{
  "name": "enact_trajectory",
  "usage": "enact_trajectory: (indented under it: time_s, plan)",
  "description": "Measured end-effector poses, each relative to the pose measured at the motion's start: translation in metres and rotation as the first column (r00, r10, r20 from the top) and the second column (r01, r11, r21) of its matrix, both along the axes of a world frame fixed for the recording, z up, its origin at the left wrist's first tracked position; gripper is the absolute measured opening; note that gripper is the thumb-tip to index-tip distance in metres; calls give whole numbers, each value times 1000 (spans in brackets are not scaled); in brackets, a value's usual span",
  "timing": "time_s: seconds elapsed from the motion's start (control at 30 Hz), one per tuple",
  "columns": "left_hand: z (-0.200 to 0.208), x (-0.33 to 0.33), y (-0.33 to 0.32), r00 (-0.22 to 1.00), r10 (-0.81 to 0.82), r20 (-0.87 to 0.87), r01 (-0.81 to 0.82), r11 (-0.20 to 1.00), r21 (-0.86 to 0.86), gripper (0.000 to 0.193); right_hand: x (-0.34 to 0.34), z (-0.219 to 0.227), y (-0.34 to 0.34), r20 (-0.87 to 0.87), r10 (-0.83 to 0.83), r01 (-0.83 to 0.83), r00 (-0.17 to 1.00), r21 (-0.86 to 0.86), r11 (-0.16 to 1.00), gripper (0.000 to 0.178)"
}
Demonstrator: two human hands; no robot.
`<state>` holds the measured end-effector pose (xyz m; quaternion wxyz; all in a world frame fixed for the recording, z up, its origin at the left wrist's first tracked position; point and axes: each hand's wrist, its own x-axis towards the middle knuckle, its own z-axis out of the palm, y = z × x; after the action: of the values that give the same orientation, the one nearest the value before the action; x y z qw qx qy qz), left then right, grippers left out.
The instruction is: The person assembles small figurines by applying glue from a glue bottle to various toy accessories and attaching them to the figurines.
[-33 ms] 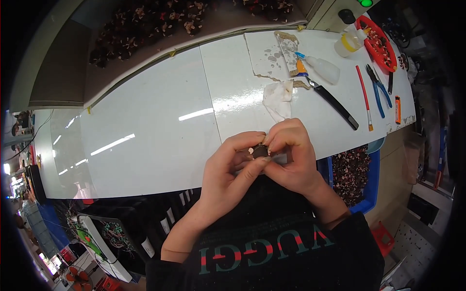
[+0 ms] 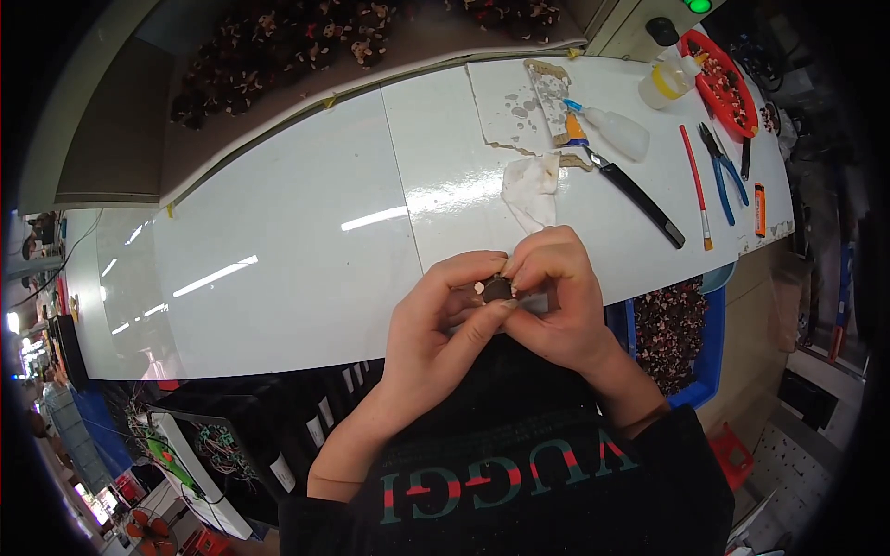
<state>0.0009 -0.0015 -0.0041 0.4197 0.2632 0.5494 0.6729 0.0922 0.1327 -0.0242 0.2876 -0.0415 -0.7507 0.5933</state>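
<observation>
Between the fingertips of both hands, at the table's front edge, is a small dark brown rounded piece (image 2: 498,290) with pale pink bits at its sides. It looks like the head of a little figure, but the fingers cover much of it. My left hand (image 2: 436,320) pinches it from the left with thumb and forefinger. From the right, my right hand (image 2: 556,296) grips it, its thumb below and its bent fingers above. A crumpled white tissue (image 2: 531,190) lies just beyond my right hand.
On the white table (image 2: 287,241) lie a black-handled cutter (image 2: 640,204), a red brush (image 2: 695,185), blue pliers (image 2: 723,176) and a squeeze bottle (image 2: 618,132). A red tray (image 2: 732,97) and a blue bin (image 2: 709,361) hold small brown-pink pieces. More brown figures (image 2: 287,56) fill the far shelf.
</observation>
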Motion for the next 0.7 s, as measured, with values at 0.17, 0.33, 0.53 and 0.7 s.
enact_trajectory:
  time_s: [0.17,0.33,0.53,0.7]
  plan:
    - [1,0,-2,1000,-2,10,1,1000,15,32,0,3,-2,-7,5,-5,1000,-6,1000,42]
    - [14,-8,-13,1000,-12,25,12,1000,-7,32,-7,16,-15,0,-12,12,1000,1,1000,42]
    - [6,-1,-3,1000,2,4,-2,1000,5,33,-1,7,-3,-7,2,-2,1000,7,1000,41]
    - [2,0,-1,1000,-1,-8,1,1000,5,32,1,5,-2,-8,-8,8,1000,23,1000,40]
